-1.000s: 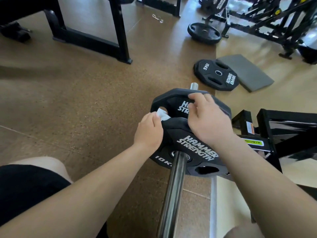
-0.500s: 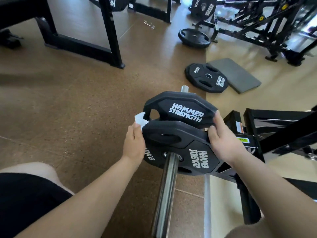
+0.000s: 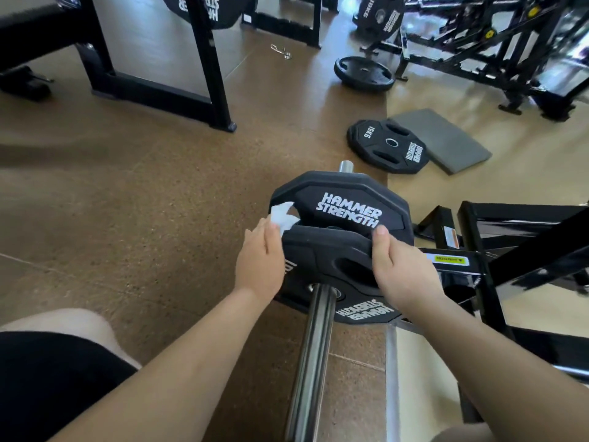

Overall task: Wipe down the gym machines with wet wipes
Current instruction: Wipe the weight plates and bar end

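And the near plate (image 3: 322, 242) has turned on the bar (image 3: 314, 346)! A second ago its white lettering sat up top under the right hand. Half a second ago it was swinging down the right side, and now it reads upside down at the bottom edge.

The right hand (image 3: 398, 269) has walked round with it: off the top, out to the side, and now it grips the upper right rim. The thumb is hooked over the front and the fingers are out of our sight behind.

The left hand (image 3: 259, 256) has hardly moved. It sits at the upper left rim, fingers together and nearly straight, pressing the wipe (image 3: 282, 215) to the edge. Its thumb is hidden, so we can't say whether it also pinches. The wipe's white corner pokes up into the gap between the near plate and the far plate (image 3: 347, 199).

What that means, we'd judge: one hand spins the plate while the other holds the wipe still, so the rim is fed past it. With the lettering gone about half round, a good stretch of rim has had its pass. Whether the far plate and the bar have had theirs, we can't tell.

Out on the floor (image 3: 159, 202) a loose plate (image 3: 387, 145) lies flat against a grey mat (image 3: 443, 138), well apart from us.
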{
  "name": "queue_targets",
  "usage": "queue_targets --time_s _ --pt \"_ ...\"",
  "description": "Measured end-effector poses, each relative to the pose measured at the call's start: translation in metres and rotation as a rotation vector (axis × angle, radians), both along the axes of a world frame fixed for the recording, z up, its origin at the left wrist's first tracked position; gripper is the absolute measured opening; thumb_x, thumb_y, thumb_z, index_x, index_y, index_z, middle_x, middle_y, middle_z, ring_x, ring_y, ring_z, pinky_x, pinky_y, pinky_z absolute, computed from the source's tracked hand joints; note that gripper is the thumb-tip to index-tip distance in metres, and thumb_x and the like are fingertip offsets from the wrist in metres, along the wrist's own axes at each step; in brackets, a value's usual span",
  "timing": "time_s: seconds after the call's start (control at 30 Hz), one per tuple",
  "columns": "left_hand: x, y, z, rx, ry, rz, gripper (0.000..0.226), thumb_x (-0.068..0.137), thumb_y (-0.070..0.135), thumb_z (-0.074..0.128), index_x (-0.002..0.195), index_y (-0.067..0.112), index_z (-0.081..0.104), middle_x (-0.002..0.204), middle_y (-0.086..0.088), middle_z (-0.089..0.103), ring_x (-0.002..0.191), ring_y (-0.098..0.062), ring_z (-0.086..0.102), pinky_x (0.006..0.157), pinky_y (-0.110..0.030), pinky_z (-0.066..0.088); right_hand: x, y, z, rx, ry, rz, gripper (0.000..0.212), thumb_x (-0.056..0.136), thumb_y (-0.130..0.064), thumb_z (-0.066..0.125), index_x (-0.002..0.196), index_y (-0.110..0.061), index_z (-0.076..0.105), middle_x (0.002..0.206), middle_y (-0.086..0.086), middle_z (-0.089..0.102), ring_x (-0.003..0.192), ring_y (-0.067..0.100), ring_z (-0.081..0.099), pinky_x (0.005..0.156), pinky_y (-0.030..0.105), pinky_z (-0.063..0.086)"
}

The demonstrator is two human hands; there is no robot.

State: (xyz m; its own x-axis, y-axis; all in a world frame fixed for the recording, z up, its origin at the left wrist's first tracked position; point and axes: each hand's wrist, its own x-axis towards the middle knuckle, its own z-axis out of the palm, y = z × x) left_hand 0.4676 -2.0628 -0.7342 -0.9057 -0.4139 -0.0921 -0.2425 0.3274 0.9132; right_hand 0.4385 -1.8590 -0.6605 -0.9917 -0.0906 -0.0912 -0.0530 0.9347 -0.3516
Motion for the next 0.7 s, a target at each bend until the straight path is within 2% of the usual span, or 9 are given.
queue_targets --time_s 0.1,0.17,0.27,0.3,0.37,0.47,0.57,0.6,0.7 --pt "-0.004 0.016 0.012 -0.140 0.081 -0.048 0.052 0.112 0.033 0.017 0.157 0.018 0.038 0.164 0.002 0.035 0.157 -0.015 0.011 0.129 -0.039 -0.002 -0.004 0.007 0.003 -0.089 -0.170 -0.119 0.050 0.111 -0.034 0.015 0.116 -0.009 0.059 0.117 0.016 0.064 0.112 0.037 0.054 0.096 0.045 0.041" --pt "-0.007 0.031 0.020 -0.398 0.249 -0.172 0.054 0.111 0.032 0.017 0.156 0.013 0.039 0.162 -0.003 0.040 0.156 -0.019 0.020 0.129 -0.044 0.002 -0.007 0.003 0.006 -0.173 -0.069 -0.106 0.045 0.110 -0.036 0.021 0.112 -0.013 0.059 0.115 0.006 0.065 0.114 0.028 0.053 0.102 0.045 0.040" --pt "-0.007 0.032 0.018 -0.532 0.353 -0.345 0.053 0.112 0.034 0.018 0.156 0.013 0.039 0.162 0.000 0.039 0.155 -0.015 0.023 0.129 -0.044 0.010 -0.003 -0.022 0.013 -0.361 0.082 0.048 0.046 0.110 -0.047 0.027 0.137 -0.029 0.058 0.127 -0.015 0.062 0.122 0.009 0.053 0.104 0.033 0.038" --pt "-0.008 0.025 0.013 -0.514 0.357 -0.330 0.053 0.112 0.035 0.018 0.156 0.014 0.039 0.162 0.001 0.039 0.155 -0.012 0.023 0.129 -0.041 0.009 -0.001 -0.028 0.013 -0.289 0.065 0.109 0.051 0.109 -0.052 0.021 0.137 -0.032 0.059 0.125 -0.014 0.064 0.121 0.011 0.056 0.101 0.034 0.040" --pt "-0.007 0.009 0.003 -0.402 0.290 -0.199 0.054 0.112 0.036 0.018 0.156 0.015 0.039 0.162 0.003 0.038 0.154 -0.006 0.020 0.129 -0.033 0.003 -0.002 -0.029 0.008 -0.078 0.066 0.146 0.063 0.106 -0.057 0.011 0.105 -0.026 0.066 0.095 -0.006 0.069 0.102 0.026 0.063 0.083 0.038 0.044" --pt "0.003 -0.007 -0.015 -0.132 0.035 -0.007 0.056 0.111 0.044 0.018 0.158 0.021 0.037 0.160 0.012 0.031 0.153 -0.006 0.013 0.128 -0.033 0.007 -0.002 -0.027 0.000 0.035 0.171 0.128 0.052 0.109 -0.050 0.014 0.081 -0.023 0.049 0.071 -0.005 0.054 0.076 0.026 0.054 0.066 0.038 0.036" --pt "0.006 -0.007 -0.014 0.171 -0.095 0.080 0.068 0.103 0.063 0.019 0.151 0.023 0.047 0.152 -0.002 0.051 0.144 -0.027 0.043 0.120 -0.051 0.035 -0.003 -0.021 -0.007 0.023 0.178 0.070 0.044 0.108 -0.037 0.023 0.073 -0.020 0.042 0.071 -0.001 0.054 0.075 0.030 0.052 0.063 0.039 0.035" --pt "0.004 -0.005 -0.010 0.195 -0.089 0.086 0.070 0.101 0.064 0.018 0.151 0.023 0.046 0.152 -0.003 0.051 0.144 -0.027 0.043 0.120 -0.052 0.034 -0.004 -0.017 -0.008 0.022 0.146 0.039 0.042 0.107 -0.035 0.024 0.073 -0.018 0.042 0.073 0.001 0.056 0.077 0.033 0.052 0.065 0.040 0.037" --pt "0.003 0.001 0.000 0.065 -0.050 0.029 0.054 0.111 0.043 0.019 0.160 0.023 0.032 0.166 0.004 0.030 0.157 -0.019 0.013 0.129 -0.038 0.005 -0.008 -0.002 -0.005 -0.065 -0.063 -0.115 0.039 0.105 -0.031 0.025 0.080 -0.016 0.052 0.091 0.010 0.062 0.093 0.037 0.053 0.079 0.044 0.043"
